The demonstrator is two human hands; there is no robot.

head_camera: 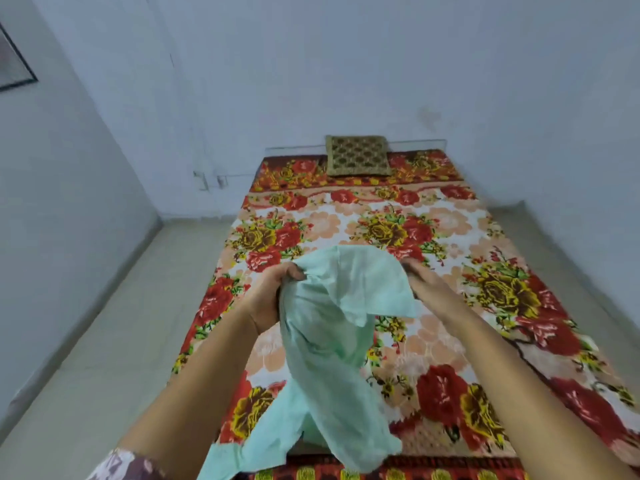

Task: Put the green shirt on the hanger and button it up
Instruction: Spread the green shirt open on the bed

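The pale green shirt [325, 344] hangs bunched in the air above the near half of the bed, its lower part trailing down toward the bed's front edge. My left hand [273, 296] grips a gathered fold at the shirt's upper left. My right hand [420, 277] holds the upper right edge, its fingers partly hidden behind the cloth. No hanger is visible in the head view.
A bed with a red and yellow floral cover [450, 237] fills the middle and right. A small patterned cushion [358, 154] leans at its head by the back wall. Pale tiled floor [114, 323] runs along the left. A framed picture [14, 60] hangs on the left wall.
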